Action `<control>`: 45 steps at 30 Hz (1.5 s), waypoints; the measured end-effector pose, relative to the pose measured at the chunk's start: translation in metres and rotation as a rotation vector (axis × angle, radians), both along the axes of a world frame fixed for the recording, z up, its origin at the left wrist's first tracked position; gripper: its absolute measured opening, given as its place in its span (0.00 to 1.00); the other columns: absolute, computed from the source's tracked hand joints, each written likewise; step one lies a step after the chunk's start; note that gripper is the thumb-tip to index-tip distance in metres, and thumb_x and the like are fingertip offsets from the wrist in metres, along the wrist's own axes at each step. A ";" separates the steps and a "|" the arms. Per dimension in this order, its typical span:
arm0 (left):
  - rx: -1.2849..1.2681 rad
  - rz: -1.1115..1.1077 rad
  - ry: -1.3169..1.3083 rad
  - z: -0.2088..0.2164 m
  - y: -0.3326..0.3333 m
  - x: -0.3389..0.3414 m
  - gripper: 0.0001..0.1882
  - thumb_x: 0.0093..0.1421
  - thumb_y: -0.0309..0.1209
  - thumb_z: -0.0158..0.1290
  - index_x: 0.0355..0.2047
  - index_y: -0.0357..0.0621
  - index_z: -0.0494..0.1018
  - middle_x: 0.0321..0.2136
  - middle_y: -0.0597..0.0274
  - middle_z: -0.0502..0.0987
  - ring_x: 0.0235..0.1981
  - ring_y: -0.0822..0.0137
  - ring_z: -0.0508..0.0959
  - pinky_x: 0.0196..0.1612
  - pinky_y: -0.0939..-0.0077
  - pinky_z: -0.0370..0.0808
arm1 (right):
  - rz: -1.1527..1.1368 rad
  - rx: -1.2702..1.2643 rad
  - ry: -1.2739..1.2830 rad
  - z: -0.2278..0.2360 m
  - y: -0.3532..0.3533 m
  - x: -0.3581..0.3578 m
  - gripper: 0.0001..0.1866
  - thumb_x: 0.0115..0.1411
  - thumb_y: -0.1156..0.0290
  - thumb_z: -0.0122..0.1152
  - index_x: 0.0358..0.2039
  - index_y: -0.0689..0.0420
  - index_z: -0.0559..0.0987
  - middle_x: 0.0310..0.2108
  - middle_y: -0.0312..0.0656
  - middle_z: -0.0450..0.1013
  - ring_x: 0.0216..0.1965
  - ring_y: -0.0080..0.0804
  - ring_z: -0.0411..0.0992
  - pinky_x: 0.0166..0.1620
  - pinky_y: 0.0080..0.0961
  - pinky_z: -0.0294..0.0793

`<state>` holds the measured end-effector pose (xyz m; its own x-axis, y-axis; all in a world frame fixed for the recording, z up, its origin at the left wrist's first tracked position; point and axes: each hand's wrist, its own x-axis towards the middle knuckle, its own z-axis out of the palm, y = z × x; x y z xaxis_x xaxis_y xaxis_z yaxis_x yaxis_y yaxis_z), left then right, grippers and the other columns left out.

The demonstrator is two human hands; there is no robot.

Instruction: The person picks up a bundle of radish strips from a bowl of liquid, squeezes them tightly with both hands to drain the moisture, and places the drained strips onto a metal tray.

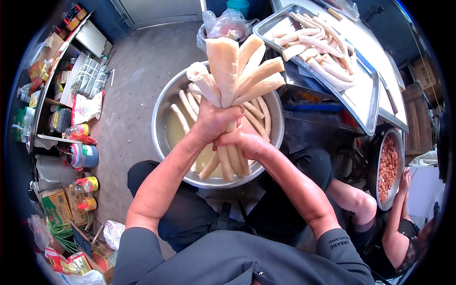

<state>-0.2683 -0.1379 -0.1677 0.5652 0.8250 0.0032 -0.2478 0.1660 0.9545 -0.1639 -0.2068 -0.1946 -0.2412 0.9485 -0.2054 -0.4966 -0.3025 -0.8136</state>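
Both hands clench a thick bundle of long, pale cream tubular pieces above a large metal basin. Their exact kind is unclear. My left hand wraps the bundle's middle from the left, and my right hand closes round it just below, the two touching. The upper ends fan out, while the lower ends hang down over the basin. Inside the basin, more pale lengths lie in cloudy yellowish liquid. My fingers are partly hidden behind the bundle.
A metal tray of similar pale pieces stands on the table at the upper right. Below it, a pan holds chopped reddish food, beside another person's hands. Shelves and bottles line the left.
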 end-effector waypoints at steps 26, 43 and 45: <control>0.243 0.038 0.326 -0.020 -0.008 -0.003 0.13 0.44 0.25 0.61 0.31 0.36 0.74 0.26 0.64 0.78 0.29 0.74 0.78 0.31 0.76 0.75 | -0.162 0.105 -0.442 -0.007 -0.002 -0.008 0.36 0.45 0.79 0.68 0.57 0.62 0.66 0.49 0.47 0.70 0.50 0.34 0.70 0.52 0.31 0.73; 0.298 0.029 0.384 -0.033 -0.006 -0.004 0.15 0.43 0.29 0.64 0.30 0.36 0.75 0.24 0.62 0.78 0.27 0.72 0.78 0.29 0.74 0.76 | -0.223 0.163 -0.465 0.002 -0.006 -0.011 0.29 0.47 0.77 0.69 0.52 0.61 0.71 0.45 0.44 0.73 0.47 0.30 0.72 0.49 0.30 0.74; 0.293 0.032 0.396 -0.030 -0.007 -0.003 0.15 0.43 0.30 0.64 0.30 0.35 0.75 0.25 0.61 0.78 0.27 0.72 0.79 0.30 0.74 0.76 | -0.227 0.176 -0.466 -0.002 -0.004 -0.011 0.29 0.47 0.77 0.70 0.51 0.61 0.72 0.45 0.43 0.73 0.46 0.29 0.72 0.49 0.30 0.74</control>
<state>-0.2718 -0.1447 -0.1975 0.5443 0.8384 0.0278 0.1426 -0.1251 0.9818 -0.1745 -0.2108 -0.1962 0.0517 0.9959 -0.0747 -0.1080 -0.0688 -0.9918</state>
